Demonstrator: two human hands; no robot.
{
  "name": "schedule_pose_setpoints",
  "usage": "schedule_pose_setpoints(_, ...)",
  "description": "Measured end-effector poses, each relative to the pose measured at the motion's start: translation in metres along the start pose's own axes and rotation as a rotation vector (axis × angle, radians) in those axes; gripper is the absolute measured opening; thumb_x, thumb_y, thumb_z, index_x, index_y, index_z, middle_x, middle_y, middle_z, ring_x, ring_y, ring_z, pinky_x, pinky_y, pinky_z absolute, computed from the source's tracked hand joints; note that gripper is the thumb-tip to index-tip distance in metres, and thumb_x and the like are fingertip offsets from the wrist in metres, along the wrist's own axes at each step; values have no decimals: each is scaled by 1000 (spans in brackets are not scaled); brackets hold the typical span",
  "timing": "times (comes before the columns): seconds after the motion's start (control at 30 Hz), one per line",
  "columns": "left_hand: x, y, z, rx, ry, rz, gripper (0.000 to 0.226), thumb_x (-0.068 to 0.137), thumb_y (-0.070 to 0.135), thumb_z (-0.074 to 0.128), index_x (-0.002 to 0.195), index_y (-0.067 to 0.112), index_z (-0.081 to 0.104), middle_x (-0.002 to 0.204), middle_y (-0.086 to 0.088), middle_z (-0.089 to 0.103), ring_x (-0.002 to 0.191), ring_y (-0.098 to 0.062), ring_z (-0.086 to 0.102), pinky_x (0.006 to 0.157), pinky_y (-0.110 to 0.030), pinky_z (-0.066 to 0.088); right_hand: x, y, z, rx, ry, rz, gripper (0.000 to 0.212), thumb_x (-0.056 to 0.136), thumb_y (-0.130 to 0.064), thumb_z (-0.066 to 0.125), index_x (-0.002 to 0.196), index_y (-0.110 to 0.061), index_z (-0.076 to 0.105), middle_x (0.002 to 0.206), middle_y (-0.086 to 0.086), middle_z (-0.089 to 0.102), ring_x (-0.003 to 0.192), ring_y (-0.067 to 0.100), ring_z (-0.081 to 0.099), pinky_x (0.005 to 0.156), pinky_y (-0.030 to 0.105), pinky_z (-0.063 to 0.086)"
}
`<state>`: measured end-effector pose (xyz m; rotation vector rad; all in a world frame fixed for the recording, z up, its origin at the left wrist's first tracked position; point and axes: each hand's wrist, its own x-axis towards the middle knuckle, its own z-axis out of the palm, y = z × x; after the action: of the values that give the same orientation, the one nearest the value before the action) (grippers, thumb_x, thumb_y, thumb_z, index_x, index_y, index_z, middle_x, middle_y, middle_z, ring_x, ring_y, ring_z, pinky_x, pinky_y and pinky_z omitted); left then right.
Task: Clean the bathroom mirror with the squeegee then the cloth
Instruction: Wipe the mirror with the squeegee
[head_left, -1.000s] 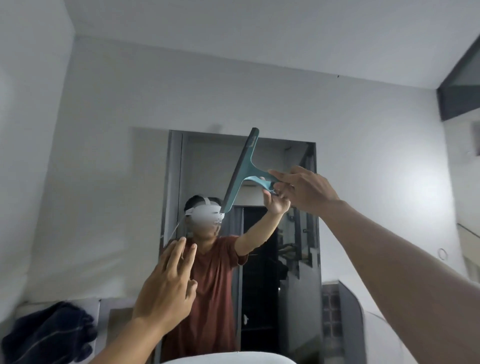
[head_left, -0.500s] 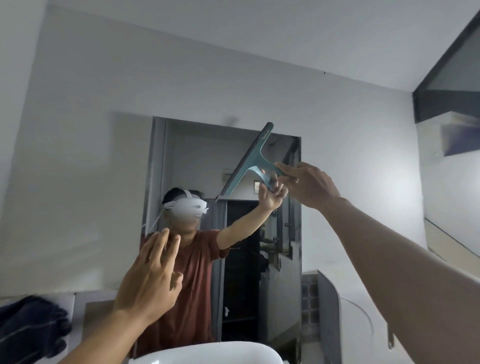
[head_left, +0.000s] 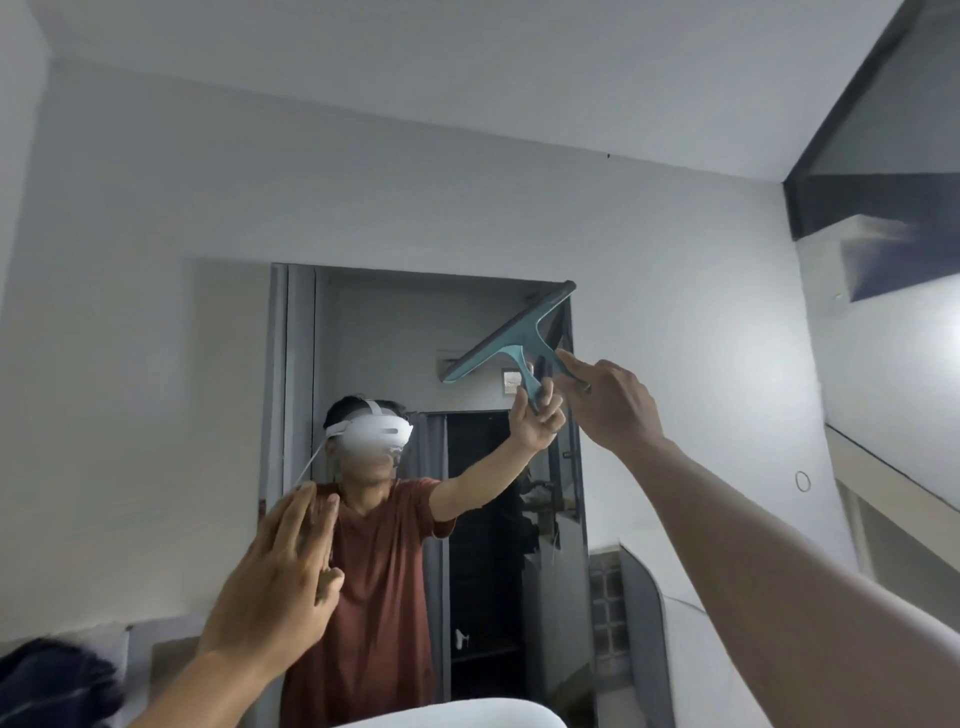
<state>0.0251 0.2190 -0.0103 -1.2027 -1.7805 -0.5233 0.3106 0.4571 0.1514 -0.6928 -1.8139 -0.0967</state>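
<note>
A tall mirror (head_left: 374, 332) hangs on the white wall ahead and reflects a person in a rust shirt. My right hand (head_left: 613, 405) is raised at the mirror's upper right and grips the handle of a teal squeegee (head_left: 511, 332). Its blade lies slanted against the glass, high end at the mirror's top right corner. My left hand (head_left: 275, 587) is held up near the mirror's lower left edge, fingers apart, holding nothing. A dark cloth (head_left: 52, 686) lies on the ledge at the lower left.
A white basin rim (head_left: 457, 719) shows at the bottom centre. A frosted glass partition (head_left: 644, 639) stands right of the mirror. A dark angled beam (head_left: 872, 171) crosses the upper right. A small ring hook (head_left: 803, 481) is on the right wall.
The squeegee blade has tilted from nearly upright to a flatter slant and shifted right toward the mirror's top corner. My left hand stays raised and spread.
</note>
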Motion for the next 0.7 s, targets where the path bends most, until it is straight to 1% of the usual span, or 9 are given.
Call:
schedule_pose_setpoints(0.13, 1, -1, 2, 3, 8, 17, 98, 61, 25, 93, 145, 0, 49, 147, -25, 45, 137, -43, 44, 99, -51, 54, -7, -3, 3, 40, -2, 59, 42, 103, -46, 40, 144, -46, 48, 102, 0, 61, 90, 24, 60, 71, 34, 44)
schedule_pose_setpoints(0.27, 1, -1, 3, 6, 6, 18, 95, 61, 24, 93, 143, -1, 51, 145, -26, 46, 136, -44, 45, 100, -52, 53, -21, -11, 15, 132, 13, 153, 43, 101, -48, 40, 143, -43, 51, 110, 2, 67, 96, 25, 63, 71, 34, 46)
schedule_pose_setpoints(0.33, 1, -3, 3, 3, 6, 22, 94, 63, 24, 91, 144, 0, 50, 147, -26, 44, 137, -44, 44, 102, -54, 52, -32, -17, 22, 167, 21, 191, 44, 102, -48, 41, 144, -41, 50, 109, 2, 69, 95, 24, 65, 70, 33, 47)
schedule_pose_setpoints(0.37, 1, -4, 3, 1, 8, 25, 93, 64, 23, 91, 144, 0, 50, 148, -25, 43, 138, -44, 43, 103, -54, 51, -37, -20, 26, 184, 27, 214, 44, 102, -49, 40, 144, -41, 50, 108, 2, 70, 93, 24, 66, 70, 34, 49)
schedule_pose_setpoints(0.47, -5, -5, 4, 4, 14, 28, 90, 65, 22, 90, 143, -1, 51, 147, -26, 43, 138, -45, 42, 105, -56, 49, -51, -31, 35, 220, 46, 286, 43, 102, -50, 39, 143, -43, 49, 109, 1, 71, 90, 23, 67, 78, 39, 56)
schedule_pose_setpoints(0.53, -11, -4, 6, 13, 16, 25, 89, 65, 22, 90, 142, -2, 51, 146, -27, 44, 137, -46, 41, 105, -56, 49, -60, -39, 40, 223, 57, 324, 42, 102, -49, 38, 143, -44, 49, 104, -1, 71, 88, 23, 67, 79, 40, 57)
schedule_pose_setpoints(0.6, -19, -4, 9, 23, 5, 26, 90, 67, 24, 89, 144, -1, 50, 147, -27, 43, 138, -45, 41, 106, -56, 49, -69, -46, 44, 186, 58, 330, 40, 103, -47, 38, 141, -42, 51, 90, -3, 65, 85, 23, 66, 75, 38, 56)
schedule_pose_setpoints(0.63, -22, -5, 10, 26, -3, 29, 90, 69, 26, 88, 145, -1, 48, 148, -27, 43, 138, -45, 42, 106, -55, 49, -72, -49, 46, 164, 56, 318, 36, 104, -45, 38, 136, -41, 54, 84, -4, 62, 83, 23, 66, 73, 37, 55)
schedule_pose_setpoints(0.7, -27, -6, 13, 31, -14, 32, 89, 72, 27, 86, 147, -1, 46, 148, -28, 42, 138, -45, 42, 107, -55, 49, -77, -53, 48, 152, 60, 304, 31, 105, -42, 37, 129, -37, 56, 83, -4, 62, 81, 23, 66, 71, 36, 54)
